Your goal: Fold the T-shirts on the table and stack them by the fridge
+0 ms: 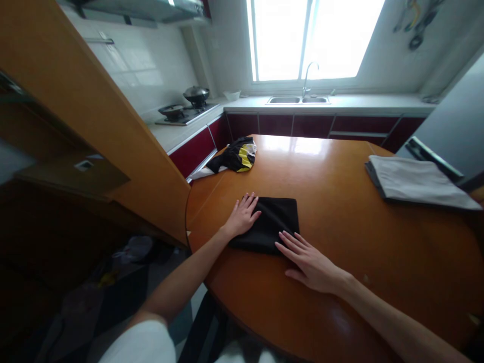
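Note:
A black cloth (274, 217), folded into a rough rectangle, lies flat near the front left edge of the wooden table. On its left side rests my left hand (244, 218), palm down with the fingers stretched out. My right hand (306, 259) is also open, its fingertips touching the cloth's lower right corner while the thumb is over bare wood. The exact kind of garment or fabric cannot be made out. A few soft creases run across its surface between my hands.
A crumpled black, yellow and white garment (242, 155) lies at the table's (333, 201) far left. Folded grey cloths (416, 179) sit at the right. Behind are a counter with a sink (285, 100) and a stove with pans (196, 94). A wooden cabinet panel (124, 151) stands left.

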`<state>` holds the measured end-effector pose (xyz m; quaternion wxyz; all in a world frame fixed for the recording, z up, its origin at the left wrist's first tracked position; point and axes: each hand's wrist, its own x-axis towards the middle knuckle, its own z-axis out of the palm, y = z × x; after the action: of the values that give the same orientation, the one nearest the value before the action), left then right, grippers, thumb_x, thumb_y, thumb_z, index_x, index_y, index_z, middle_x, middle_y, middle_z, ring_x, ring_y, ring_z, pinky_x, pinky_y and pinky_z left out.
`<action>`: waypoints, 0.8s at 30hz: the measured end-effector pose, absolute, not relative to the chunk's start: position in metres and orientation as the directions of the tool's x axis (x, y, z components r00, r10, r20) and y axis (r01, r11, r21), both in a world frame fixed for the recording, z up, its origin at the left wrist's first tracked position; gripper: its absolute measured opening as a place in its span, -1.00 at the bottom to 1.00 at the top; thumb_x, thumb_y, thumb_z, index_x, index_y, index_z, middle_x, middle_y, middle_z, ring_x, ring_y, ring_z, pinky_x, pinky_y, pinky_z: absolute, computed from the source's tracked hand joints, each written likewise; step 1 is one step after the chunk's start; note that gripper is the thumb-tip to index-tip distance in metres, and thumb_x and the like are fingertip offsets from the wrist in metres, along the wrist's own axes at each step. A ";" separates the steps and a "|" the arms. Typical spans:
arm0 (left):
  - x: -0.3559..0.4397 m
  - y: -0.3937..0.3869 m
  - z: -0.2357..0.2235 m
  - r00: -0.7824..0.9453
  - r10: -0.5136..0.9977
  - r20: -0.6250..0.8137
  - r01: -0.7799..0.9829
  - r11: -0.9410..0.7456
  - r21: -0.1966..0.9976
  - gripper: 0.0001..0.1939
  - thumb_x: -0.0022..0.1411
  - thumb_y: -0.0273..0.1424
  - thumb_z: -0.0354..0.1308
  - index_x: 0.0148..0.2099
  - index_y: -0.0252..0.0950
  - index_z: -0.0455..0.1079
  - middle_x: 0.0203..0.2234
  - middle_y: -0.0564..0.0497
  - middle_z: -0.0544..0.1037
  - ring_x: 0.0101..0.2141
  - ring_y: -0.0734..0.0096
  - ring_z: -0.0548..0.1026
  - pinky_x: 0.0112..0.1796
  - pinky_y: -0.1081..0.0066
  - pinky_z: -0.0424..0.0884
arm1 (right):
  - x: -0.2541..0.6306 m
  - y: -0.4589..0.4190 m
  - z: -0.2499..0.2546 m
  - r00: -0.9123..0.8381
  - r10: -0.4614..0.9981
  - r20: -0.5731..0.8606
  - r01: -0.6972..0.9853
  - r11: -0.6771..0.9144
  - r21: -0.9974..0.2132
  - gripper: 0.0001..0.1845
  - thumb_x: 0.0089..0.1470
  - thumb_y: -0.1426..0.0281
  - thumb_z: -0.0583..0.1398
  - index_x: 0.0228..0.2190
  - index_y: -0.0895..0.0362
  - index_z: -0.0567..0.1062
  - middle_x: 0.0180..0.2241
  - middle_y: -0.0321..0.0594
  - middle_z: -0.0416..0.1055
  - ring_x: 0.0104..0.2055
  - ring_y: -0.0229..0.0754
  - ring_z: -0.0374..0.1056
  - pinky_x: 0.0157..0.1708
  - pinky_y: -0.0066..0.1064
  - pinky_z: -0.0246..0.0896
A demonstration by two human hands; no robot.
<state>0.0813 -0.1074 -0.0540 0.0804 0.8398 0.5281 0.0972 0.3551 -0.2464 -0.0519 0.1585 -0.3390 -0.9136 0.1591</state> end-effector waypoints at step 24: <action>0.077 -0.103 -0.066 0.439 0.891 0.119 0.862 -0.455 0.224 -0.35 0.47 -0.10 -0.13 0.48 -0.20 -0.03 0.45 -0.05 -0.06 0.43 0.08 -0.16 0.33 -0.10 -0.06 | 0.313 -0.121 -0.071 -0.239 0.965 0.103 0.902 0.260 -0.346 -0.27 0.36 0.06 -0.08 0.38 0.20 0.08 0.44 -0.03 -0.14 0.49 -0.07 -0.32 0.41 -0.02 -0.51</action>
<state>0.0765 -0.1029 -0.0664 0.0651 0.8457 0.5181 0.1103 0.3131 -0.1210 -0.0707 0.1487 -0.5986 -0.7798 0.1075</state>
